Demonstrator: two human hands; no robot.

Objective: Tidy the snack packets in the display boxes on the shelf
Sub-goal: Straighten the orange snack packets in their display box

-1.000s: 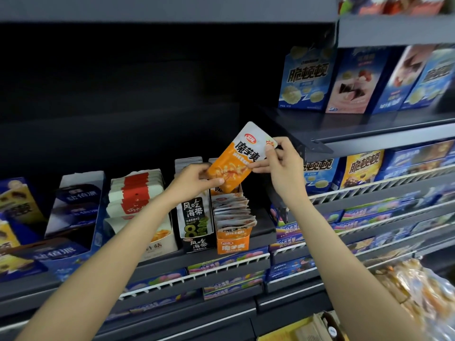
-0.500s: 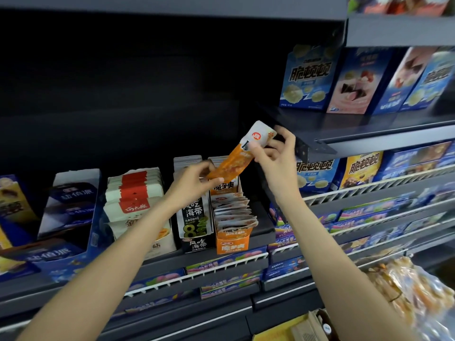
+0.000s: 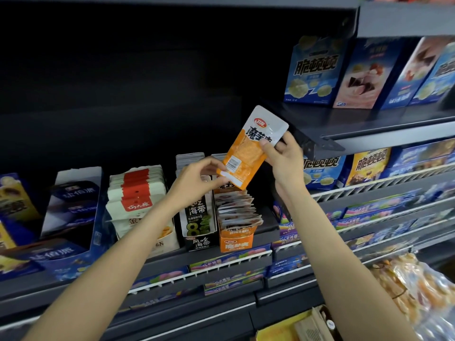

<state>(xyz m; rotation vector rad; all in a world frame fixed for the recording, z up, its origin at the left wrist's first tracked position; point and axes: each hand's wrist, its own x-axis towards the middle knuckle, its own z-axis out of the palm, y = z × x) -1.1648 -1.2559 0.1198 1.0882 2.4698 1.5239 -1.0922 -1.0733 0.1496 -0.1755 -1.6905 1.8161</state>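
Flipped since a second ago, the orange-and-white foil snack packet [image 3: 248, 153] shows its barcode, pinched by both the left hand [image 3: 197, 178] and right hand [image 3: 283, 158] above the orange cardboard display box [image 3: 236, 242]; next, probably slot it in upright.

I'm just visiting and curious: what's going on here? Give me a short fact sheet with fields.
Held item: orange and white foil snack packet, barcode side showing
Left hand: pinches the packet's lower corner
Right hand: grips its right edge
Packet position: raised above the orange cardboard display box
Box contents: a row of matching packets
Neighbour: black seaweed snack box on its left
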